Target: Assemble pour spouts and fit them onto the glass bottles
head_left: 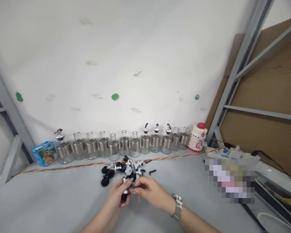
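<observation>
My left hand (117,197) and my right hand (151,192) meet over the grey table (50,200), fingertips together. The left hand holds a small silver and black pourer cap (125,191). The right hand's fingers pinch a little black piece (133,186) against that cap. Just beyond the hands lies a pile of pourer parts (122,170): silver caps, black discs and short black tubes. A row of glass bottles with metal sleeves (121,144) stands along the wall; several carry pourer tops.
A twisted red and yellow cable (70,166) runs across the table before the bottles. A blue box (44,153) sits at the row's left end, a red-capped white jar (197,137) at its right. Power strip and cables (232,153) lie right, by a metal frame (235,71).
</observation>
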The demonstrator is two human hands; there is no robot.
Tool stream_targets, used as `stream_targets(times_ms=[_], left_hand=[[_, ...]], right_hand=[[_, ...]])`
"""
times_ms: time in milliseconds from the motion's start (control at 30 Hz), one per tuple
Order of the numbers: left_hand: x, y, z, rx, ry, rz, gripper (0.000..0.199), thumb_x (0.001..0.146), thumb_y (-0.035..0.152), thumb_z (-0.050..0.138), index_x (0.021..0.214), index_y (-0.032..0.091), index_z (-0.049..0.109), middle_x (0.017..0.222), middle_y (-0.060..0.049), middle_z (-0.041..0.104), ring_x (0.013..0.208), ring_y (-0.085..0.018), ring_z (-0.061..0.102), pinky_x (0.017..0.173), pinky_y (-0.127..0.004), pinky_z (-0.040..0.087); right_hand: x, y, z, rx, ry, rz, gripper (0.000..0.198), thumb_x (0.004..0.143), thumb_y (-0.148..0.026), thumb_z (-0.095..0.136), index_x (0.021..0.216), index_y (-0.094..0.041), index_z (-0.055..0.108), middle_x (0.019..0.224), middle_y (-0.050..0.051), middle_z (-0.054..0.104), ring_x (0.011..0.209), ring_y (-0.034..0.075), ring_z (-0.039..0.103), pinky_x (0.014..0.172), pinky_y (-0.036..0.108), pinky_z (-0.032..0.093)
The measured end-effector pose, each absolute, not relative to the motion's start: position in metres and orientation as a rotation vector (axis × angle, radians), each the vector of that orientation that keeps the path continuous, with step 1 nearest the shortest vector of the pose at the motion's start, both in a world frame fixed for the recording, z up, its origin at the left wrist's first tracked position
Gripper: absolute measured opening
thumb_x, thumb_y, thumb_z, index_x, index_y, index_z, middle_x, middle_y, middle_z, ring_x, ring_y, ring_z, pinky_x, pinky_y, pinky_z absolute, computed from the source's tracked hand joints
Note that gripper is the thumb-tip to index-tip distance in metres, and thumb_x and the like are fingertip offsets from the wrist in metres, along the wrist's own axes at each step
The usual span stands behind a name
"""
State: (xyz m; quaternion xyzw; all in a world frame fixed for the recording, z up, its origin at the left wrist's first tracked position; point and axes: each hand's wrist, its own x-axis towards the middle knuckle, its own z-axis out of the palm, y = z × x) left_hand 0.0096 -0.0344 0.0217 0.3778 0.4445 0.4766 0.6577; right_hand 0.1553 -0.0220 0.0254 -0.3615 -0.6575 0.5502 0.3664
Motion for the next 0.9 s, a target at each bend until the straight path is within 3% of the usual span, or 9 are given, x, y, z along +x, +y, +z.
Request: stream_targets(times_ms=[200,400,500,633,900], left_hand=[[0.013,-0.032,0.018,0.947,1.082,1.052,0.037,0.064,0.049,0.061,0.06,0.018,0.041,0.04,0.009,0.04,0.031,-0.003,0.032,0.034,-0.017,0.011],[0.015,-0.027,0.003,0.914,1.066,1.031,0.045,0.055,0.052,0.066,0.073,0.02,0.041,0.033,0.01,0.044,0.024,-0.003,0.026,0.03,-0.016,0.013],[0.016,-0.028,0.006,0.92,1.072,1.077,0.045,0.054,0.05,0.067,0.076,0.019,0.043,0.04,0.009,0.048,0.028,-0.005,0.035,0.03,-0.015,0.02],[0.017,-0.031,0.015,0.888,1.021,1.14,0.043,0.053,0.046,0.07,0.077,0.017,0.048,0.061,0.004,0.054,0.05,-0.01,0.054,0.035,-0.016,0.031],[0.014,-0.031,0.02,0.793,0.995,1.137,0.05,0.048,0.049,0.071,0.079,0.016,0.051,0.075,0.001,0.054,0.051,-0.012,0.055,0.035,-0.018,0.03]], right_hand=[[0.156,-0.017,0.022,-0.836,-1.567,1.508,0.038,0.068,-0.052,0.058,0.065,-0.016,0.046,0.057,-0.003,0.051,0.05,0.01,0.05,0.05,0.024,0.043],[0.157,-0.01,0.02,-0.863,-1.476,1.445,0.042,0.069,-0.059,0.051,0.065,-0.018,0.041,0.05,-0.005,0.049,0.041,0.008,0.046,0.042,0.022,0.042],[0.158,-0.006,0.018,-0.868,-1.429,1.43,0.044,0.068,-0.061,0.05,0.063,-0.018,0.04,0.049,-0.005,0.048,0.039,0.008,0.046,0.04,0.022,0.042],[0.158,-0.005,0.015,-0.875,-1.413,1.419,0.045,0.068,-0.062,0.049,0.063,-0.018,0.04,0.048,-0.006,0.047,0.04,0.009,0.047,0.039,0.023,0.043],[0.159,-0.005,0.017,-0.855,-1.401,1.457,0.045,0.068,-0.062,0.051,0.064,-0.017,0.043,0.049,-0.005,0.048,0.04,0.008,0.047,0.039,0.022,0.041]])
